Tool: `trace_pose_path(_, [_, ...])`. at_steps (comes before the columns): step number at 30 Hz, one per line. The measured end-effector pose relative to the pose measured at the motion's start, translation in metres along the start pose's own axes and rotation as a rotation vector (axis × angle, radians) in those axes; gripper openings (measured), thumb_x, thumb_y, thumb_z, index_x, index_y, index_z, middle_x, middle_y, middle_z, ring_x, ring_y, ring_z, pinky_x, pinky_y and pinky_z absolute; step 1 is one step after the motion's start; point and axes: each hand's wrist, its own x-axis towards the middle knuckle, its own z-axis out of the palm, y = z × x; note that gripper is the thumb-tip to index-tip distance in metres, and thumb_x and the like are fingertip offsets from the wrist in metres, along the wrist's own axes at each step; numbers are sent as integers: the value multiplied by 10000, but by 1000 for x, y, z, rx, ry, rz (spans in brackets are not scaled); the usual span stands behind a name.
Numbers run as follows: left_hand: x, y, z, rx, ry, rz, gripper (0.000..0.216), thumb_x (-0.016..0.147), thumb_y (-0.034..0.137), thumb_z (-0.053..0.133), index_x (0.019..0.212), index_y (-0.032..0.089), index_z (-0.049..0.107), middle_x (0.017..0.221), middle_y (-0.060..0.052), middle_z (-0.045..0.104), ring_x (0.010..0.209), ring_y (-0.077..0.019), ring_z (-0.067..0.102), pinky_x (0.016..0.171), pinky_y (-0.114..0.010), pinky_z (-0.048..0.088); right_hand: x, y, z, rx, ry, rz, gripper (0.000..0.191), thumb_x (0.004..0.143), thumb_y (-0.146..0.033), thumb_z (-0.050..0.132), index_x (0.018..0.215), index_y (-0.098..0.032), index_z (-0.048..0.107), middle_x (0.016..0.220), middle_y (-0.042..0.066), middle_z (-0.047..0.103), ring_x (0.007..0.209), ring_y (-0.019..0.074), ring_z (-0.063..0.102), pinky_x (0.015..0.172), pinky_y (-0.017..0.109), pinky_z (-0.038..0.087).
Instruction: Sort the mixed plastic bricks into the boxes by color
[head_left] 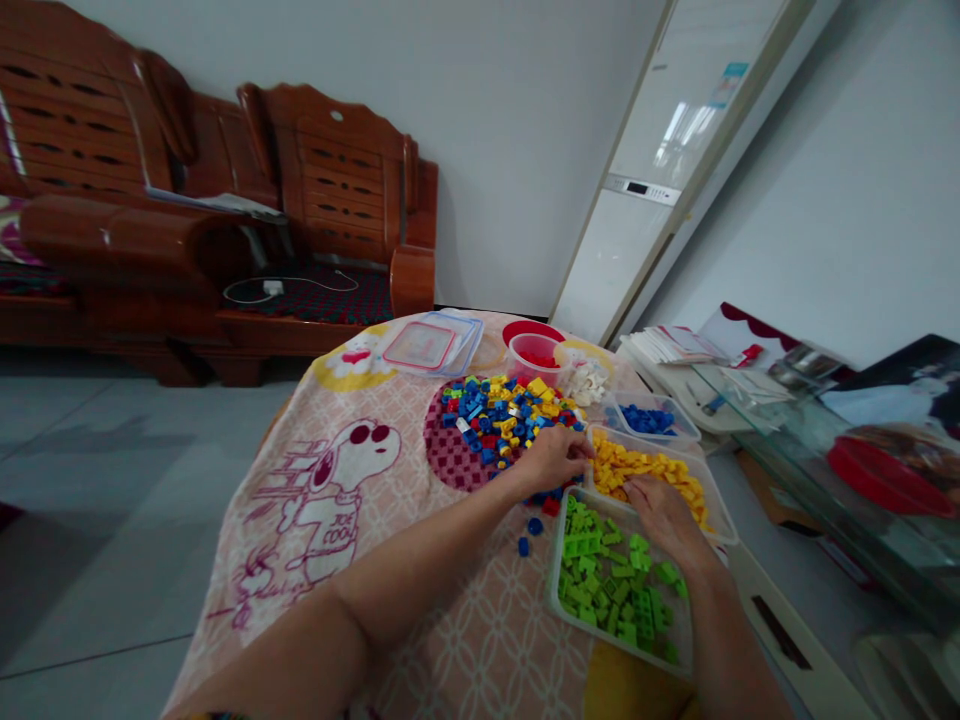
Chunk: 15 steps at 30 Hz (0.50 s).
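A heap of mixed blue, yellow and red bricks lies on the pink cartoon cloth. My left hand rests at the heap's near right edge, fingers curled together beside the rim of the yellow-brick tub; what it pinches is hidden. My right hand lies knuckles up across the edge between the yellow tub and the green-brick tub, fingers bent down into the yellow bricks. Two loose blue bricks lie near the green tub.
A tub of blue bricks, a red-brick cup, a red lid, stacked clear lids and white pieces sit at the far side. A wooden sofa stands at left, a glass table at right.
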Motion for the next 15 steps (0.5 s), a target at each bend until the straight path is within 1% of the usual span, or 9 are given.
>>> trace_pose_path(2, [1, 3, 10, -59, -16, 32, 349, 724, 102, 567, 1048, 128, 692, 863, -40, 731, 750, -128, 661, 710, -208, 508, 0, 0, 0, 6, 7, 8, 385, 927, -311, 296, 786, -182, 630, 850, 94, 676, 814, 203, 611, 765, 300, 414])
trace_pose_path(3, [1, 3, 12, -73, -16, 48, 376, 719, 92, 563, 1073, 130, 686, 879, -41, 732, 762, -129, 663, 725, -212, 511, 0, 0, 0, 4, 9, 13, 383, 923, -314, 300, 780, -181, 630, 839, 91, 675, 809, 204, 610, 762, 300, 413])
trace_pose_path(5, [1, 1, 7, -63, -1, 58, 368, 721, 98, 567, 1066, 127, 692, 873, -43, 733, 768, -133, 664, 736, -214, 510, 0, -2, 0, -4, 6, 13, 382, 921, -314, 300, 754, -182, 617, 814, 84, 668, 789, 200, 607, 752, 296, 405])
trace_pose_path(7, [1, -3, -6, -9, 35, 40, 312, 731, 121, 580, 1015, 122, 710, 839, -41, 732, 747, -134, 661, 720, -207, 503, 0, -3, -2, -10, -1, 9, 379, 923, -312, 298, 731, -183, 599, 792, 78, 659, 761, 192, 598, 734, 293, 395])
trace_pose_path(11, [2, -13, -42, 148, 129, 8, 208, 745, 158, 595, 898, 148, 736, 818, -21, 732, 719, -126, 646, 695, -198, 477, 0, -3, -4, -28, -10, 12, 366, 928, -313, 303, 717, -185, 574, 766, 68, 643, 720, 179, 578, 686, 287, 369])
trace_pose_path(13, [2, -18, -58, 218, 176, -16, 190, 742, 166, 598, 872, 151, 736, 797, -18, 728, 716, -128, 642, 678, -196, 467, 0, -2, -3, -42, -22, 8, 367, 931, -318, 305, 703, -190, 561, 741, 58, 631, 708, 174, 570, 667, 283, 358])
trace_pose_path(15, [2, -22, -70, 297, 200, -51, 177, 736, 166, 593, 838, 149, 738, 759, -22, 722, 702, -134, 637, 660, -199, 460, 0, 0, -2, -50, -25, 6, 374, 935, -323, 299, 694, -192, 553, 731, 54, 624, 700, 172, 565, 661, 282, 355])
